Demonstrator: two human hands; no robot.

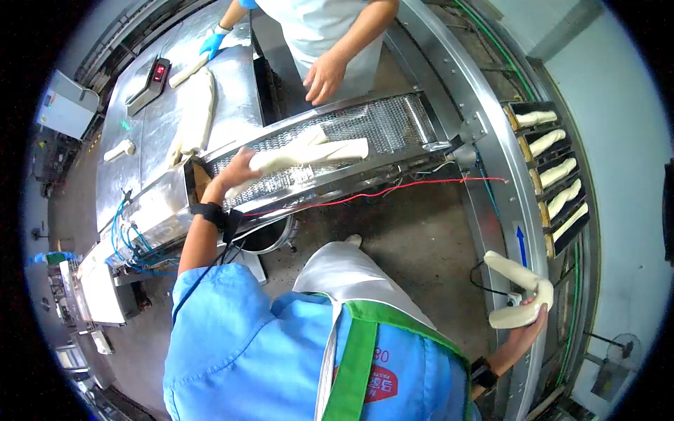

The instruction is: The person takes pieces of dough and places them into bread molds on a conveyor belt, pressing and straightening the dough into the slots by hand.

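My left hand [242, 168] reaches over the mesh conveyor, closed around the near end of a long pale dough strip [330, 151]. Partly beneath that strip, a second dough piece [309, 136] lies on the mesh conveyor belt [390, 126]. Out to the right, my right hand [535, 321] grips a thick dough strip [537, 298] at its bend. This strip is folded into a U, with both ends pointing left, above the metal rail.
Opposite me stands a co-worker, with a bare hand [326, 77] near the belt and a blue-gloved hand [210, 45] at a dough roll [188, 71]. A steel table [235, 84] carries a scale display [160, 70]. Dough-filled tins [554, 179] line the right; a red cord [379, 193] crosses.
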